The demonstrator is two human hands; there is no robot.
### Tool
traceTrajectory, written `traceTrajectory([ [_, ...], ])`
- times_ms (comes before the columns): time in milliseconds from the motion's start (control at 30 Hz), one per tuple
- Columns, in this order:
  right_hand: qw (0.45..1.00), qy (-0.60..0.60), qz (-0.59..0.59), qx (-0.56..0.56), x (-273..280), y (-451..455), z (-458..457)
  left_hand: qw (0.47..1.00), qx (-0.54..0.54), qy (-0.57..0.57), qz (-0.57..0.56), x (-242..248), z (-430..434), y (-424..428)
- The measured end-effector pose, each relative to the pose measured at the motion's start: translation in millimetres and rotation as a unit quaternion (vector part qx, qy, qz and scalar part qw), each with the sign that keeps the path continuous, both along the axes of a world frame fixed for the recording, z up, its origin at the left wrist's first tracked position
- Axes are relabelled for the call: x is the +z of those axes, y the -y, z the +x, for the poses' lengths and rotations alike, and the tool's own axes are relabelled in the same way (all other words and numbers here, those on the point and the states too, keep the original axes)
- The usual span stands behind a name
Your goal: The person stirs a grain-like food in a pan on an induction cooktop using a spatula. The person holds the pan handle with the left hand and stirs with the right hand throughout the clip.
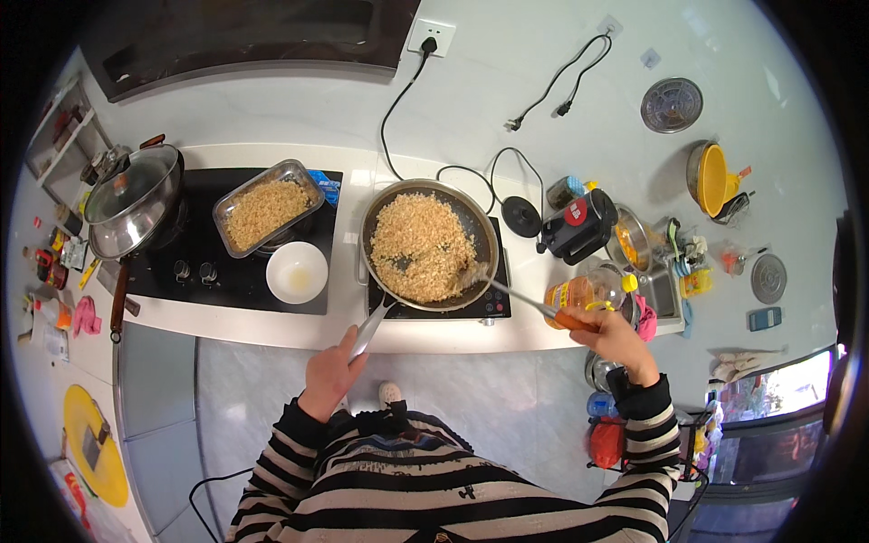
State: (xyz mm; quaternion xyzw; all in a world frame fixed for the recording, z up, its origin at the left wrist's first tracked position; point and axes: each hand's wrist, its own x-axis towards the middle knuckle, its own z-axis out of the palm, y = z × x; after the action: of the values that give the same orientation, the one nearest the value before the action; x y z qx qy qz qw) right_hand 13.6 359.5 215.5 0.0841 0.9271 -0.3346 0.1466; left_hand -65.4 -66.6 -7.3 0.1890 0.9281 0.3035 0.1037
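My left hand [333, 373] grips the metal handle [371, 332] of a wide frying pan [493, 254]. Pale chopped grains or crumbs [421, 234] cover most of the pan's base, with dark patches of metal between them. In my right hand [621, 339] is the orange-brown wooden grip of a spatula [519, 296]. Its blade lies among the food at the pan's right side, partly covered. Beneath the pan is a black portable cooktop [503, 271] with a control panel at its front right.
Left of the pan, a clear tray [237, 251] of similar crumbs and a white bowl [297, 273] sit on a black gas hob [237, 292]. A lidded wok [132, 203] stands farther left. An oil bottle [570, 295] and black kettle [580, 227] are on the right, near the sink [662, 292].
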Motion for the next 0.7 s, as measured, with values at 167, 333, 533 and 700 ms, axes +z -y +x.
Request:
traceTrajectory([
  [167,0.987,0.060,-0.104,-0.108,-56.5,17.1,-1.1,1.000,-0.006,0.006,-0.006,1.8,-1.9,-3.4],
  [333,0.918,0.082,-0.279,-0.271,-83.0,65.1,-24.2,1.000,-0.002,0.010,-0.007,-2.6,-1.6,2.4],
  [533,0.946,0.009,-0.240,-0.218,-91.5,76.7,-48.3,0.999,-0.001,0.024,-0.026,1.6,-1.6,0.9],
  [700,0.988,-0.036,-0.118,-0.095,-132.2,67.3,-56.9,1.000,-0.004,0.017,-0.016,0.9,-1.7,0.1],
])
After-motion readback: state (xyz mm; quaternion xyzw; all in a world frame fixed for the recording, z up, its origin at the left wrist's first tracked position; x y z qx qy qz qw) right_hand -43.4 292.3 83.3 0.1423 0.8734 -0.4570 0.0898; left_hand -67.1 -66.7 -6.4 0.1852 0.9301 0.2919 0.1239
